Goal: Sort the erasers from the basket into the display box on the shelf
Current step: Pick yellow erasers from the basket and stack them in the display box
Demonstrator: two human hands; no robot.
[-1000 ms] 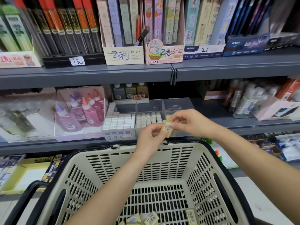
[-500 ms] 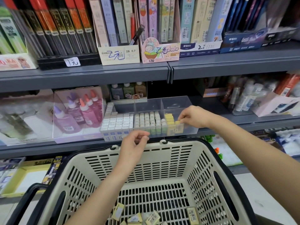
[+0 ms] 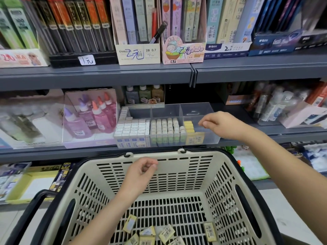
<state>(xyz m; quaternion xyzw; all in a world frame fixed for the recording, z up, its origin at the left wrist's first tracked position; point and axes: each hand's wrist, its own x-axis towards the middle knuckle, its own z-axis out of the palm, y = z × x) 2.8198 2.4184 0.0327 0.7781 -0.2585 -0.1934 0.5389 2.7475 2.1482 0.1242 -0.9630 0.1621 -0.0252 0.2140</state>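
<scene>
A beige basket (image 3: 177,167) with black rim fills the foreground; several yellow wrapped erasers (image 3: 166,232) lie on its floor. On the middle shelf stands a clear display box (image 3: 210,137) with three compartments: white erasers on the left, white-green ones in the middle, a short row of yellow erasers (image 3: 189,127) on the right. My right hand (image 3: 219,125) hovers over the right compartment, fingers loosely curled, holding nothing. My left hand (image 3: 141,172) hangs inside the basket near its far wall, fingers loosely curled and empty.
Glue bottles in a clear case (image 3: 90,119) stand left of the display box. Small bottles (image 3: 144,94) sit behind it. Pencil-lead boxes (image 3: 139,52) line the upper shelf. More bottles (image 3: 276,106) crowd the right of the middle shelf.
My right hand let go of a yellow eraser in the right compartment and lifted back to the right. My left hand dropped lower into the basket.
</scene>
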